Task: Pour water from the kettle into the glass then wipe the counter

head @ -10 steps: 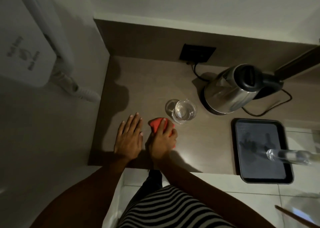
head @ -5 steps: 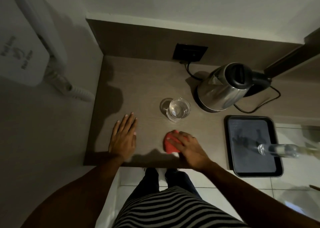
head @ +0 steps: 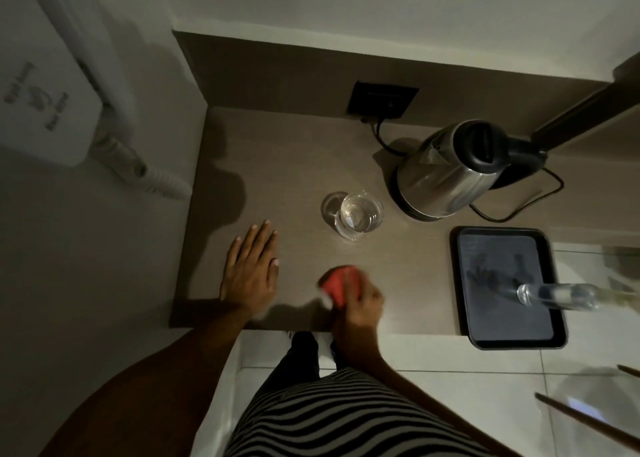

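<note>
A steel kettle (head: 446, 172) with a black lid stands on its base at the back right of the brown counter (head: 277, 165). A clear glass (head: 358, 214) holding water stands left of it, mid-counter. My right hand (head: 360, 300) presses a red cloth (head: 337, 283) onto the counter near the front edge, below the glass; the hand is blurred. My left hand (head: 251, 269) lies flat on the counter, fingers spread, left of the cloth and holding nothing.
A black tray (head: 464, 283) sits at the counter's right front with a clear bottle (head: 557, 297) on it. The kettle's cord (head: 381, 137) runs to a wall socket (head: 382, 101). A white wall-mounted hair dryer (head: 52, 85) hangs at the left. Tiled floor lies below.
My right hand slid the red cloth from beside the glass toward the front edge, right and then back a little to the left. The left hand stayed flat in place.
</note>
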`<state>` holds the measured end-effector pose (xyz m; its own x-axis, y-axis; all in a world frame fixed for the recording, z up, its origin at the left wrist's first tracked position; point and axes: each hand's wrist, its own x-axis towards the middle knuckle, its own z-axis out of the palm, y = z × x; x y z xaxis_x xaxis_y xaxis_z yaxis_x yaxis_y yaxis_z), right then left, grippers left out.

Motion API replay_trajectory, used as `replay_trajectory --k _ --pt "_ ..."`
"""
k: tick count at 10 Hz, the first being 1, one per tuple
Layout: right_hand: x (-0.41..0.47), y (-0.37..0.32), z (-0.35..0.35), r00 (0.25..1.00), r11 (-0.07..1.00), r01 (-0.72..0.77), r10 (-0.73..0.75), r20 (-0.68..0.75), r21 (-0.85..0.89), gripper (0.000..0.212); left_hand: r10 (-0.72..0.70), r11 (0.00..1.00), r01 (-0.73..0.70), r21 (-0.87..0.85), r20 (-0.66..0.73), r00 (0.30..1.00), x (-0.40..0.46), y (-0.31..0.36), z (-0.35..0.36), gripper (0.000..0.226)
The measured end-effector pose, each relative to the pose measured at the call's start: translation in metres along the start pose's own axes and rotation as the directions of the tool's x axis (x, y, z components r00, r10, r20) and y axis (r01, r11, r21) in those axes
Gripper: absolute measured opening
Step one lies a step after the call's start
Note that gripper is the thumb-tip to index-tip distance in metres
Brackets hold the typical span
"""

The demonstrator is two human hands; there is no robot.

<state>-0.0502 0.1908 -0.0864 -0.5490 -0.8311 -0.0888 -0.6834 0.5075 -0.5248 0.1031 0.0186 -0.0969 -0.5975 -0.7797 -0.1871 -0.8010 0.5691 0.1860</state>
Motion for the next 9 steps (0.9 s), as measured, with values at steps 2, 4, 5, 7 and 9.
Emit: replay_trajectory --k 2,4,5,7,9 --pt "0.007 0.010 -0.036 0.658 0.830 0.491 -0.553 0.512 0.266 0.042 0.007 1.000 -0.008 0.008 0.024 1.000 0.002 0.002 -0.001 0.057" --pt "0.053 0.056 -0.130 0.774 0.894 0.270 -0.423 0.471 0.359 0.039 -0.020 1.000 0.020 -0.004 0.068 0.997 0.001 0.002 -0.001 0.062" --pt "0.052 0.107 -0.171 0.972 0.880 -0.147 0.042 0.232 0.453 0.046 -0.044 0.999 0.044 0.004 0.070 0.997 -0.001 0.010 -0.004 0.071" --pt "0.018 0.173 -0.162 0.946 0.924 -0.319 0.323 -0.015 -0.210 0.062 -0.064 0.998 0.064 0.006 0.116 0.991 0.000 0.027 -0.013 0.074" --pt "0.027 0.168 -0.173 0.933 0.913 -0.355 0.361 -0.011 -0.203 0.077 -0.012 1.000 0.014 -0.009 0.134 0.991 -0.003 0.033 -0.024 0.095"
